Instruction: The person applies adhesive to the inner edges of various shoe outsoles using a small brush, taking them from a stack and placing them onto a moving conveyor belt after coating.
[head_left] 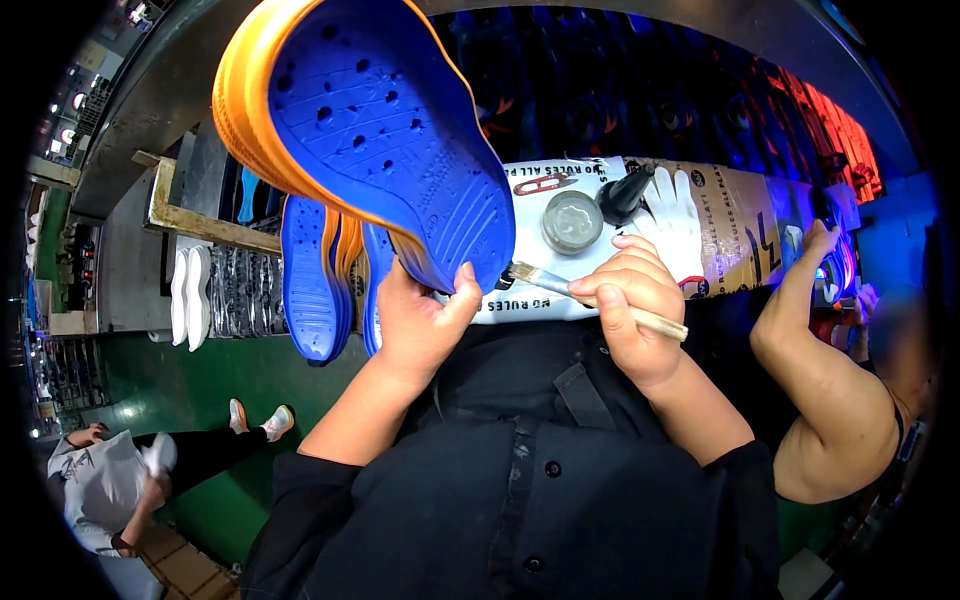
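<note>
My left hand (pixel 425 315) grips the heel end of a blue and orange shoe sole (pixel 395 140), thumb on its edge. The sole is raised, its blue face with several small holes turned toward me. In my right hand (pixel 640 310) is a paintbrush (pixel 655 322) with a pale wooden handle, pinched between thumb and fingers. Its bristles are at the heel edge of the sole; whether they touch, I cannot tell. Just beyond the brush stands a glass jar (pixel 573 222) of clear liquid. Beside the jar are a black nozzle bottle (pixel 627 195) and a white glove (pixel 673 222).
Red thread snips (pixel 543 184) lie behind the jar on the covered work surface (pixel 535 308). More blue and orange soles (pixel 315 290) stand at left, near white soles (pixel 190 295) on a rack. A co-worker's arm (pixel 800 340) reaches in at right; another person (pixel 110 480) is at lower left.
</note>
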